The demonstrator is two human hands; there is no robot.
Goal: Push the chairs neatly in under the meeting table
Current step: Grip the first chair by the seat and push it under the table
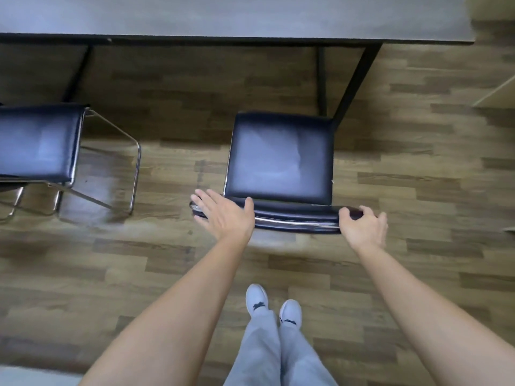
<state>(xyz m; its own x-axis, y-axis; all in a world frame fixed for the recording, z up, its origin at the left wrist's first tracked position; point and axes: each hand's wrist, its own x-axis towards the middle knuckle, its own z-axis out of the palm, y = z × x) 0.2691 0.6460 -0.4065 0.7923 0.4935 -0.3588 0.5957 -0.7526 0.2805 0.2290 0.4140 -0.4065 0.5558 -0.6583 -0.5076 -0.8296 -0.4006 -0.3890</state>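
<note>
Soft dim light, blurred edges

Both arms reach forward and down, bare to the lower frame edge, nearly straight at the elbows. The left hand (223,211) lies palm down with fingers spread and extended, thumb angled toward the right. The right hand (363,225) is curled, fingers wrapped over and thumb tucked in front. The hands sit well apart, level with each other. Below, two legs stand together.
</note>
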